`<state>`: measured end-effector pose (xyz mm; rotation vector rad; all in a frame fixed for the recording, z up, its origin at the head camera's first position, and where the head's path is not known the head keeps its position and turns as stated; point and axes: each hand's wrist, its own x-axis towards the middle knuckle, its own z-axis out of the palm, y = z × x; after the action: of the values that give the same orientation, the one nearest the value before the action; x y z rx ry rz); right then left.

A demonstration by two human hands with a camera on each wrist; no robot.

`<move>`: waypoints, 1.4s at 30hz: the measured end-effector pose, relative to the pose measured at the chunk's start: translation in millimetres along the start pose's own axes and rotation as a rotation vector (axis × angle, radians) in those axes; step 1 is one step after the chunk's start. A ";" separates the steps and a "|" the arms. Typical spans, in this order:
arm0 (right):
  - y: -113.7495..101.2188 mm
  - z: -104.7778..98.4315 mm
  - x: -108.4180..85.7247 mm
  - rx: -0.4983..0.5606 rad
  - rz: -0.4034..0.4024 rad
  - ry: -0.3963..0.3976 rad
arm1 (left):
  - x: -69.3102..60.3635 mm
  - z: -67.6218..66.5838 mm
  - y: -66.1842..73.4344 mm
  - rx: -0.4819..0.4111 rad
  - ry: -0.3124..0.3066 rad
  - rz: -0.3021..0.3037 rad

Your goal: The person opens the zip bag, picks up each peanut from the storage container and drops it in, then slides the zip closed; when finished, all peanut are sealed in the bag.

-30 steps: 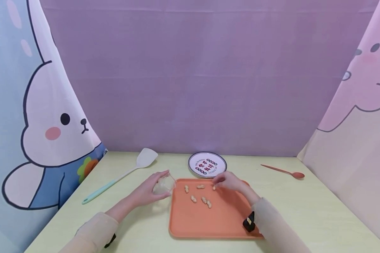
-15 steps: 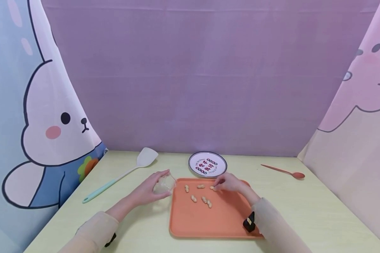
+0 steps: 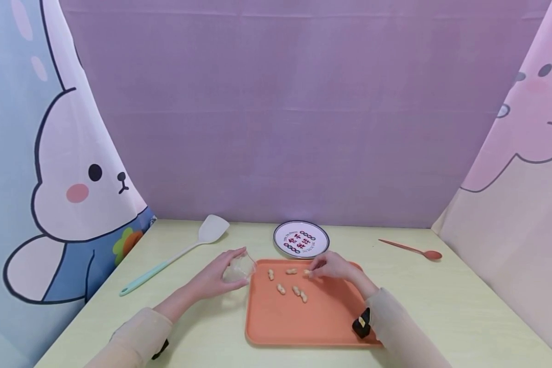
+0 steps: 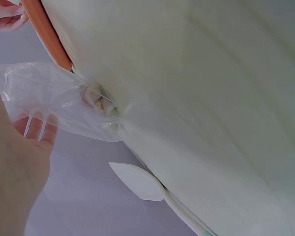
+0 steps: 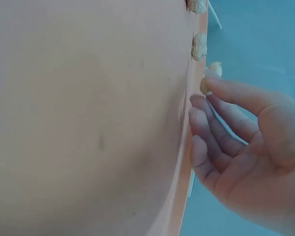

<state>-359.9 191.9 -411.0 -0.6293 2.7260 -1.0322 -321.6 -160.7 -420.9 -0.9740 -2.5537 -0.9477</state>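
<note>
A clear plastic bag (image 3: 240, 268) is in my left hand (image 3: 215, 276), held beside the left edge of an orange tray (image 3: 299, 327). In the left wrist view, a few tan lumps that look like peanuts (image 4: 94, 97) lie in the bag's bottom. My right hand (image 3: 335, 266) pinches a peanut (image 3: 307, 273) between thumb and fingertips at the tray's far side. Part of that peanut (image 5: 205, 87) shows past the thumb in the right wrist view. Several more unshelled peanuts (image 3: 292, 271) are scattered over the tray's far left half.
Behind the tray, close to its far edge, stands a white plate (image 3: 301, 239) with red markings. A white spatula (image 3: 213, 230) with a mint handle lies to the left. On the right is a red spoon (image 3: 432, 254). A purple cloth (image 3: 285, 128) backs the table.
The right hand has its fingertips on the peanut, which has shifted slightly left and shows more than before. My left hand and the bag have stayed where they were.
</note>
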 end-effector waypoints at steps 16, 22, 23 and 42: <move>-20.0 3.3 4.9 0.062 -0.151 0.082 | 0.3 -2.1 -0.2 0.003 0.001 -0.005; -41.7 12.0 8.6 0.054 -0.219 0.106 | 0.7 -2.7 -1.9 0.009 0.000 -0.001; -45.7 13.3 9.1 0.066 -0.226 0.103 | 0.8 -2.8 -1.9 0.009 0.002 0.005; -109.8 47.7 31.0 0.199 -0.307 0.090 | -0.3 -2.4 -1.3 -0.006 -0.005 0.013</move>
<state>-337.8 76.0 -374.0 -1.0085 2.6056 -1.4107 -322.3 -163.2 -419.9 -0.9938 -2.5469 -0.9511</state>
